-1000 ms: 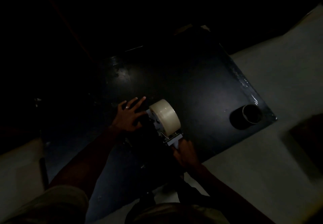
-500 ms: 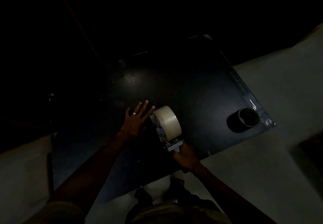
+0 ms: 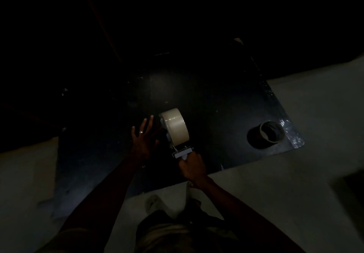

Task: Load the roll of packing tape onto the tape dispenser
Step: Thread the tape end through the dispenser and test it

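Roll of packing tape (image 3: 175, 128) on tape dispenser (image 3: 182, 152): right hand (image 3: 192, 167) grips handle, left hand (image 3: 143, 137) fingers spread beside; unseated roll may slip off.

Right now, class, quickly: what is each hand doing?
Left hand: open, fingers spread beside the pale cream roll of packing tape.
Right hand: gripping the handle of the grey tape dispenser.

The pale roll of packing tape (image 3: 175, 128) sits mounted on the grey metal tape dispenser (image 3: 182, 151), on the dark glossy square tabletop (image 3: 226, 99). The left hand (image 3: 144, 136) lies at 9 o'clock of the roll, just beside it. The right hand (image 3: 192, 167) grips the dispenser handle at 6 o'clock. A dark spare tape roll (image 3: 270, 134) rests at 3 o'clock, well apart, near the table's corner.
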A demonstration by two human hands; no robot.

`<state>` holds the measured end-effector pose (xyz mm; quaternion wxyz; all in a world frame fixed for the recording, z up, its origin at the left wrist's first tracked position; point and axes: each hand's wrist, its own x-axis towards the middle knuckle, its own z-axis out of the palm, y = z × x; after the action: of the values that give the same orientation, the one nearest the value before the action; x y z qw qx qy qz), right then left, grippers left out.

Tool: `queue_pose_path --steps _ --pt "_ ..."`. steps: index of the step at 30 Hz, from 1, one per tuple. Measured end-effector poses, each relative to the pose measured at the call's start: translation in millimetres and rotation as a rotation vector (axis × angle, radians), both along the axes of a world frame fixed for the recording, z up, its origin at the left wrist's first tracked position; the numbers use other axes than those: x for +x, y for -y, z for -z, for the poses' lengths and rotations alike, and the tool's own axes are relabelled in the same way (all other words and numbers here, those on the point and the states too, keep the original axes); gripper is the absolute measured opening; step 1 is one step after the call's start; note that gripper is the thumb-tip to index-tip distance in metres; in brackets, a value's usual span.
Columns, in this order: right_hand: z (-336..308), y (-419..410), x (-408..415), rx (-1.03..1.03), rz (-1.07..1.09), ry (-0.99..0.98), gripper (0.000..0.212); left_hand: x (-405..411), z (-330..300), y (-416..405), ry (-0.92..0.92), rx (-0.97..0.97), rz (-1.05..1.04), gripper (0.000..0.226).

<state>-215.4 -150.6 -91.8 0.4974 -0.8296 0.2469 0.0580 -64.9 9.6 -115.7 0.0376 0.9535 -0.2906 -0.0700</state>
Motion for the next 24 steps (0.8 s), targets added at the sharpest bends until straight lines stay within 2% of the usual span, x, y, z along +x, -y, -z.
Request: queue_pose_path --steps 5,10,13,16,18,21,24 --pt "-3 1 -7 -0.008 -0.010 0.031 0.022 -7 -4 0 -0.002 0.011 -0.042 0.079" --pt "3 3 -30 -0.043 -0.040 0.090 0.031 -5 -9 3 -0.076 0.136 -0.040 0.069" --pt "7 2 -51 -0.050 -0.004 0.033 0.030 -5 -11 9 -0.149 0.153 -0.080 0.072" --pt "14 2 -78 -0.010 0.006 0.061 0.026 -7 -12 14 -0.240 0.142 -0.106 0.070" --pt "9 3 -92 -0.026 -0.008 -0.011 0.023 -13 -12 16 -0.264 0.150 -0.083 0.070" --pt "7 4 -106 -0.017 -0.022 0.007 0.025 -36 -7 12 -0.246 0.156 -0.006 0.072" --pt "12 3 -112 0.035 0.026 -0.016 0.032 -70 5 -3 -0.120 0.067 0.087 0.070"
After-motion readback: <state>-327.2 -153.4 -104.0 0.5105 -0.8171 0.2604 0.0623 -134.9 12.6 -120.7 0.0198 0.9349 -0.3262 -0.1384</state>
